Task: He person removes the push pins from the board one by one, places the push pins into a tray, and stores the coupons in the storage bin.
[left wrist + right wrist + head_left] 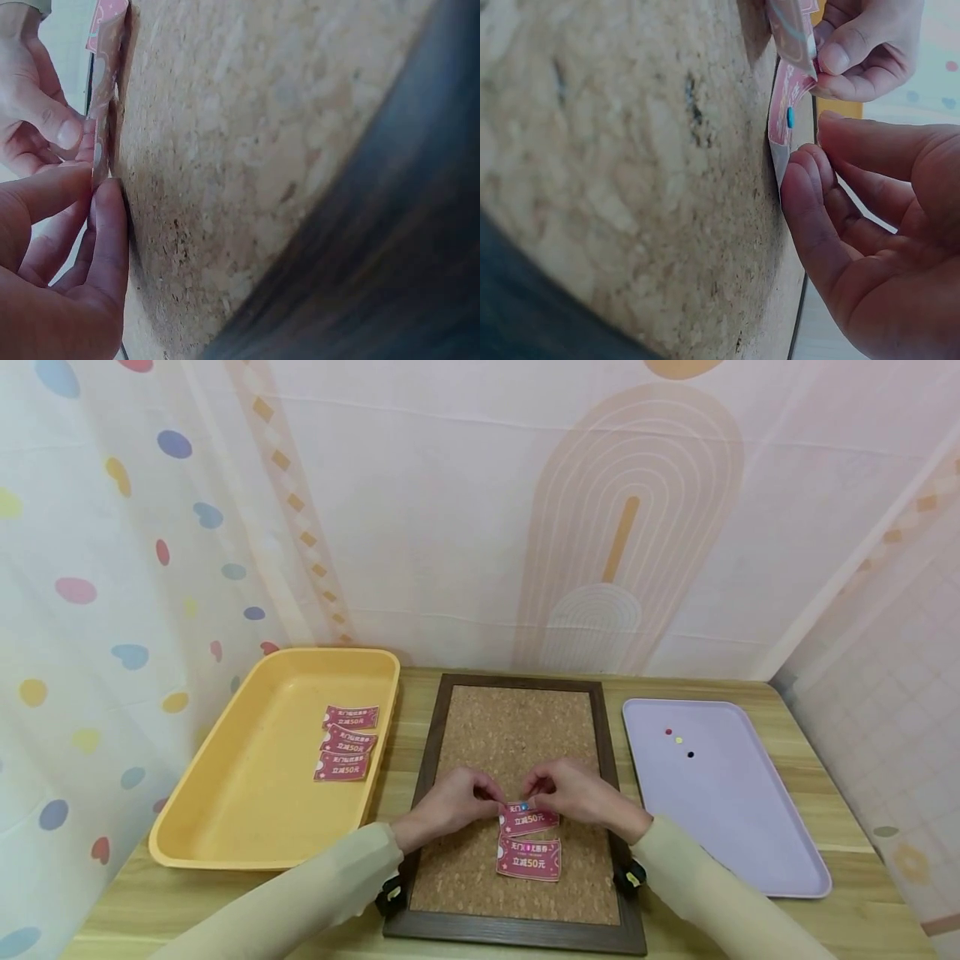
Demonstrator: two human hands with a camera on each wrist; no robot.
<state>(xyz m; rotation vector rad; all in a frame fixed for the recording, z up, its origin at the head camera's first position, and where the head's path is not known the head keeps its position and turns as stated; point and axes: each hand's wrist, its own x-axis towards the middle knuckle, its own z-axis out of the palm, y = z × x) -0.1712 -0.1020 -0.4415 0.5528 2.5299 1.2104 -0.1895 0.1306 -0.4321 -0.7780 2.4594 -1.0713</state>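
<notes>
A red coupon lies on the cork board, with a blue pushpin near its top edge. My left hand pinches this coupon's upper left corner between thumb and finger. At its right end, the fingertips of my right hand touch the paper, the thumb held apart from it in the right wrist view. Just below, a second red coupon lies on the cork with a pink pushpin in its upper part, its edges slightly curled.
On the left, a yellow tray holds three more red coupons. A lilac tray on the right carries small red, yellow and black pins. The board's dark wooden frame stands between the trays, and a patterned curtain hangs behind.
</notes>
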